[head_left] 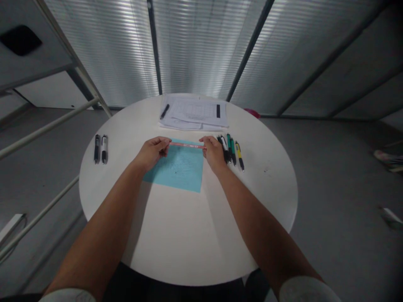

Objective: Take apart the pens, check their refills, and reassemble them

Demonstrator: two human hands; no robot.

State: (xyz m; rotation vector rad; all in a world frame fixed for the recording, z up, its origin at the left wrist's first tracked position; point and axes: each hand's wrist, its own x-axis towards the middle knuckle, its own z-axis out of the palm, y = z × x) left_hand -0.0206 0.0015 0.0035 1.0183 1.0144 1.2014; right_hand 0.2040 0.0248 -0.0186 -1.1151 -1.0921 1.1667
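Between my two hands a slim pink pen-like stick [186,145] with small markings is stretched level above a light blue sheet of paper [176,172]. My left hand [153,152] pinches its left end between thumb and fingers. The other end is gripped by my right hand [214,151], whose fingers partly hide it. Handwriting covers part of the blue sheet, but it is too small to read. Close beside my right hand lie several pens, among them a green pen [233,152] and a yellow pen [239,156].
A white round table [179,235] carries everything. At its far side lies a stack of printed papers [195,112] with a black pen [164,111] on it. A dark pen [96,149] and a white-and-black pen [104,149] lie at the left. Metal rails [47,131] run beside the table.
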